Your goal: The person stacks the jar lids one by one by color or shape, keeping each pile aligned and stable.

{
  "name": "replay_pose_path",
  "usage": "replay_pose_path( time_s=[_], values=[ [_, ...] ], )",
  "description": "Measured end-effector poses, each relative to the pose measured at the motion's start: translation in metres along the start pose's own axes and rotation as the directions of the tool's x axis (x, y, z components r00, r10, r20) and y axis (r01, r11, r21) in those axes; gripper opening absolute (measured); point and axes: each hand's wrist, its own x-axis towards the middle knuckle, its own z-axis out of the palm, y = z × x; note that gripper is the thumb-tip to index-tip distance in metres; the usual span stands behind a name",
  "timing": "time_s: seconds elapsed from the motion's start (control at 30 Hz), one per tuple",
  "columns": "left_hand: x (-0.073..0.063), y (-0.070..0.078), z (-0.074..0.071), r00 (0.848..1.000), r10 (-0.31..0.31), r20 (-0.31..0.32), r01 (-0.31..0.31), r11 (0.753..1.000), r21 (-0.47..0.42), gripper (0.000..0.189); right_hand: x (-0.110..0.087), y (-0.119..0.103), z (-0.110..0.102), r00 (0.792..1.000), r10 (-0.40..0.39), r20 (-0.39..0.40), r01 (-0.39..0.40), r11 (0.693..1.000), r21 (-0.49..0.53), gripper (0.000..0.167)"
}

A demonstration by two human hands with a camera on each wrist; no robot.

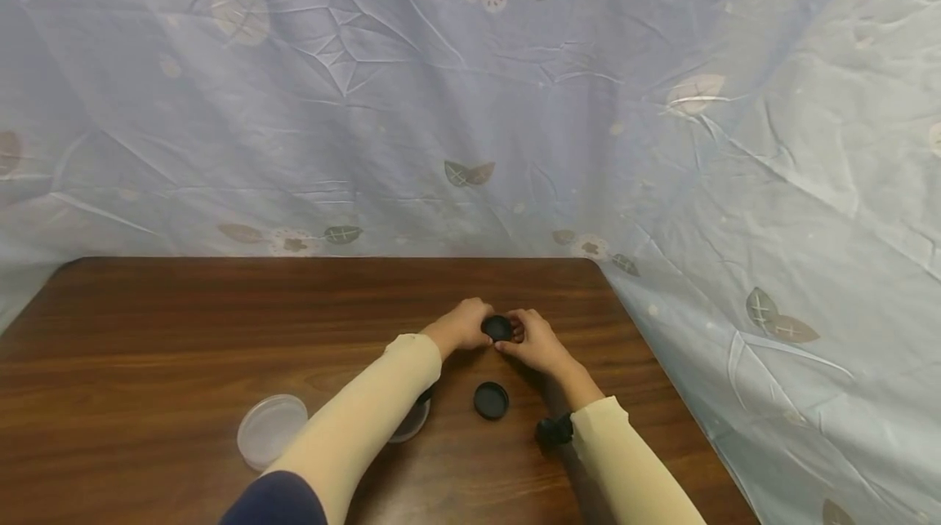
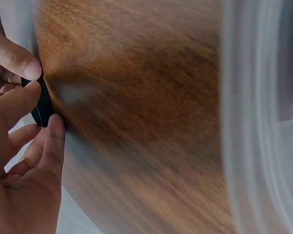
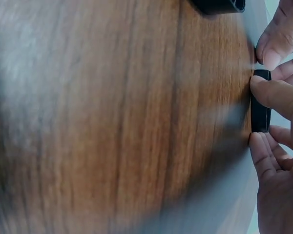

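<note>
Both hands meet over the table around a small black round lid (image 1: 497, 328), shallow with a raised rim. My left hand (image 1: 466, 324) pinches its left side between thumb and fingers. On the opposite side, my right hand (image 1: 540, 343) grips the edge with thumb and fingertips. Seen edge-on in the left wrist view, the lid (image 2: 45, 105) stays low, close over the wood. The right wrist view also shows the lid (image 3: 262, 107) between the fingertips of both hands. A second black round lid (image 1: 491, 401) lies hollow side up on the table, nearer than the hands.
A clear round dish (image 1: 270, 429) sits on the brown wooden table (image 1: 184, 329) at the left. Another clear dish (image 1: 412, 424) is partly hidden under my left forearm. Patterned cloth (image 1: 412, 100) hangs behind the table and along its right side.
</note>
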Motion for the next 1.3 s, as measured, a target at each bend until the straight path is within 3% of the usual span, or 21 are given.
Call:
replay_pose_path(
  time_s=[0.67,1.03,1.3],
  values=[
    [0.010,0.001,0.006,0.998,-0.063,-0.022,0.064,0.997,0.037,0.043,0.004,-0.003,0.004,1.000,-0.004,-0.014,0.004,1.000,-0.001,0.050],
    [0.009,-0.002,0.007,0.998,-0.015,-0.054,0.016,1.000,0.010,0.039,0.000,-0.001,-0.001,0.999,-0.043,-0.009,0.043,0.999,0.023,0.048],
    [0.005,0.001,-0.005,0.995,0.073,-0.071,-0.075,0.997,-0.035,0.043,-0.009,-0.001,-0.016,0.997,-0.083,-0.010,0.083,0.995,0.062,0.050]
  ],
)
